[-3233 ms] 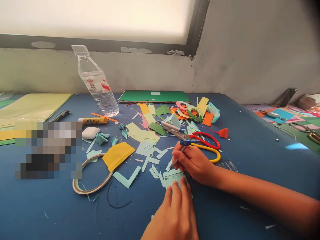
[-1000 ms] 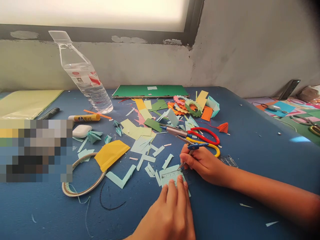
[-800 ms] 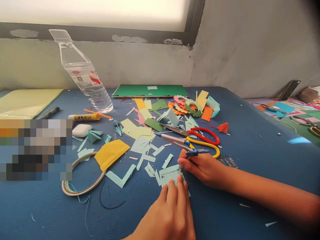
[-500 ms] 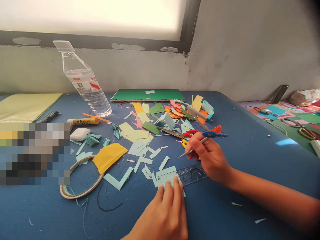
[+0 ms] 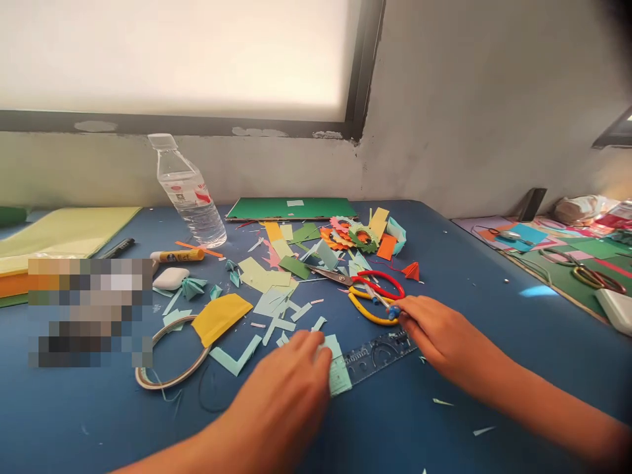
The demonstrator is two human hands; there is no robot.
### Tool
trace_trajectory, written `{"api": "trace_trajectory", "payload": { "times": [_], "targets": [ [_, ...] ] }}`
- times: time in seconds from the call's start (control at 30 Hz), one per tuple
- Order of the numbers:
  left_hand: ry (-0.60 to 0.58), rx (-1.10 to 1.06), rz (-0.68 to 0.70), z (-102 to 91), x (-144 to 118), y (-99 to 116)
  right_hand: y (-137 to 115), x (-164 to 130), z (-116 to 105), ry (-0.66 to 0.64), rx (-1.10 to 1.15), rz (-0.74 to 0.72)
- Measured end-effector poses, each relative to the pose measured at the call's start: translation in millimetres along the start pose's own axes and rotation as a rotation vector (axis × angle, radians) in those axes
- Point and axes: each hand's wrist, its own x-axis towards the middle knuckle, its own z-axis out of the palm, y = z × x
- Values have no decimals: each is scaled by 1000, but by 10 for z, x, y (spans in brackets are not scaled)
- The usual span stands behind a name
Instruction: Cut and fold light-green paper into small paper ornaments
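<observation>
Two bare hands at work on a blue table [image 5: 494, 289] strewn with paper scraps.

The left hand [image 5: 291, 388], fingers together, presses a pale green paper piece [image 5: 338, 368] under a clear ruler [image 5: 378, 352]. The right hand [image 5: 439, 332] pinches a blue compass [image 5: 382, 303] lying over the scissors [image 5: 368, 293].

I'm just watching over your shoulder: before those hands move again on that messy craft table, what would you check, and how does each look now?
1. Left hand on the pale paper piece: ok, fingers touch it.
2. Ruler flat on the table beside the paper: ok.
3. Right hand has the compass: cannot tell, fingertips only at its blue end.
4. Compass point away from fingers: cannot tell.
5. Scissors lying closed: ok.
</observation>
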Motion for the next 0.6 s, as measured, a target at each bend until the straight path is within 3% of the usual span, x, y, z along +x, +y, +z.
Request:
{"api": "trace_trajectory", "payload": {
  "times": [0.1, 0.2, 0.4, 0.6],
  "targets": [
    [-48, -162, -123, -62, 72, -148, 81, -107, 90, 60, -235, -86],
    [-89, -185, -119, -49, 168, -190, 65, -113, 118, 62, -357, -161],
    [-250, -160, -154, -190, 389, -122, 51, -70, 94, 4, -423, -146],
    [-486, -149, -156, -321, 645, -182, -45, -129, 100, 68, -456, -113]
  ]
}}
